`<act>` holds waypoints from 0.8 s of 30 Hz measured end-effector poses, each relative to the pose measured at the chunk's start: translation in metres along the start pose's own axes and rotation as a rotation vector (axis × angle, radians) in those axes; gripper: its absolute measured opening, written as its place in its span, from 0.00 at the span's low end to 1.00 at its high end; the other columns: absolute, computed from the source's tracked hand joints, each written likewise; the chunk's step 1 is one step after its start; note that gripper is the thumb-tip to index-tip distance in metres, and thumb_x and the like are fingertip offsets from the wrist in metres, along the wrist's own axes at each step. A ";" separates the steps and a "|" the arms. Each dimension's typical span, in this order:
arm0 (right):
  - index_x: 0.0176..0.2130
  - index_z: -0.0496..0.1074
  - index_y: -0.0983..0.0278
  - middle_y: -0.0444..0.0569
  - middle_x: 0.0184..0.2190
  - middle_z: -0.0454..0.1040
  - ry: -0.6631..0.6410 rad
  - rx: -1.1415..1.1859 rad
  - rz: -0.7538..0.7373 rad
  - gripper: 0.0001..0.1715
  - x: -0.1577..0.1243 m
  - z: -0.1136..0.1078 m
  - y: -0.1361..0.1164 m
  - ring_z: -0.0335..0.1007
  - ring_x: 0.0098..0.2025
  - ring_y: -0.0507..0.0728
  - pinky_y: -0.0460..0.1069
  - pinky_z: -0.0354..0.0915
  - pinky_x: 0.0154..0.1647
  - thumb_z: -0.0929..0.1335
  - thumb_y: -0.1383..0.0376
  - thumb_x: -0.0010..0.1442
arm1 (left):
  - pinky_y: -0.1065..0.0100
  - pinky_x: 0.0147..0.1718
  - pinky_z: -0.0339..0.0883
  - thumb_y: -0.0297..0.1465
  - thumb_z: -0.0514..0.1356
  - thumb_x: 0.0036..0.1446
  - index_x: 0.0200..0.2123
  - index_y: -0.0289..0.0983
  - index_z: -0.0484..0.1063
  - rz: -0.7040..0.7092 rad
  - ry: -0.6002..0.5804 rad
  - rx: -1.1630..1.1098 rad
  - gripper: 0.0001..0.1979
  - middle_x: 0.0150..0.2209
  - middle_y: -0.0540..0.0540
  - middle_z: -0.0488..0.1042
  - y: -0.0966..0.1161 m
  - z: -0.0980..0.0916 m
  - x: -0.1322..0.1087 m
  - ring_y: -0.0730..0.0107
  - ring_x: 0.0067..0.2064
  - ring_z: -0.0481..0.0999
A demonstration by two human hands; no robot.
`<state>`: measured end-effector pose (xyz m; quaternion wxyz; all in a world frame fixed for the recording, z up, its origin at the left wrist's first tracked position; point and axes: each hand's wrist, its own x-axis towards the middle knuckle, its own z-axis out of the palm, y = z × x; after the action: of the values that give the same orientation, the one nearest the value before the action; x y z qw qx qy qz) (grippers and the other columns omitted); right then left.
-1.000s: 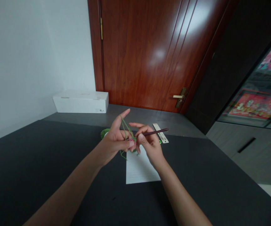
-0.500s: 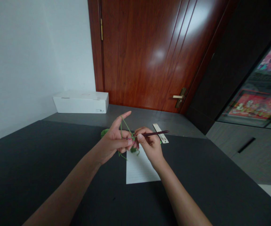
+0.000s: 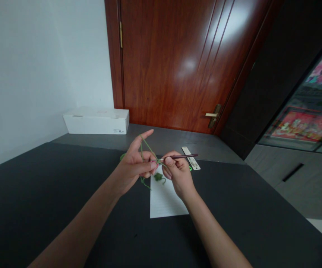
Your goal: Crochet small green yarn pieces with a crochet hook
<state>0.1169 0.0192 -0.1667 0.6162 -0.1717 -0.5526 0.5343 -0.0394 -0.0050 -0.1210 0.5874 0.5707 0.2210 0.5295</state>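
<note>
My left hand (image 3: pixel 138 160) pinches a small piece of green yarn work near a pink bit, its index finger raised with a green yarn strand (image 3: pixel 149 147) looped over it. My right hand (image 3: pixel 176 169) is closed on a crochet hook (image 3: pixel 186 156) with a dark handle, whose metal tip meets the yarn at my left fingertips. A small dark green yarn piece (image 3: pixel 158 177) shows below my hands, over a white sheet of paper (image 3: pixel 168 201). Part of a green yarn ball (image 3: pixel 122 156) shows behind my left hand.
A pale ruler (image 3: pixel 190 158) lies beyond my right hand, a bright green item (image 3: pixel 190 168) beside it. At the back left of the dark table (image 3: pixel 116 238) stands a white box (image 3: pixel 96 121). Behind are a wooden door (image 3: pixel 166 67) and, to the right, a cabinet (image 3: pixel 286 175).
My right hand has drawn slightly away from my left, and the hook has shifted a little left and up. My left index finger has moved slightly left.
</note>
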 end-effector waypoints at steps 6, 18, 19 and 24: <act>0.31 0.71 0.63 0.31 0.11 0.55 -0.055 0.154 0.095 0.14 -0.001 0.004 -0.005 0.42 0.11 0.43 0.40 0.43 0.11 0.74 0.56 0.58 | 0.76 0.21 0.53 0.23 0.66 0.53 0.69 0.46 0.46 0.039 0.021 0.015 0.46 0.25 0.53 0.72 0.000 0.001 0.000 0.75 0.24 0.68; 0.32 0.69 0.62 0.29 0.12 0.54 0.033 0.204 0.078 0.16 -0.001 0.009 -0.003 0.39 0.10 0.42 0.39 0.43 0.09 0.73 0.54 0.58 | 0.77 0.22 0.61 0.25 0.70 0.49 0.67 0.42 0.51 0.102 0.122 0.099 0.46 0.34 0.50 0.73 -0.004 0.005 0.002 0.77 0.27 0.67; 0.32 0.69 0.62 0.29 0.11 0.53 0.039 0.198 0.062 0.16 -0.001 0.009 -0.002 0.40 0.10 0.42 0.39 0.43 0.09 0.73 0.54 0.58 | 0.77 0.22 0.61 0.25 0.71 0.49 0.67 0.42 0.51 0.090 0.131 0.092 0.46 0.34 0.50 0.73 -0.005 0.006 0.002 0.77 0.27 0.67; 0.34 0.70 0.62 0.29 0.09 0.55 0.074 0.101 -0.020 0.13 -0.003 0.009 0.001 0.44 0.10 0.44 0.40 0.48 0.12 0.72 0.56 0.61 | 0.78 0.20 0.58 0.26 0.71 0.48 0.65 0.41 0.54 0.030 0.179 0.063 0.44 0.33 0.50 0.73 -0.009 0.011 0.002 0.77 0.27 0.67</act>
<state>0.1086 0.0139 -0.1657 0.6496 -0.1544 -0.5033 0.5485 -0.0264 -0.0059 -0.1253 0.5391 0.5425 0.2807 0.5799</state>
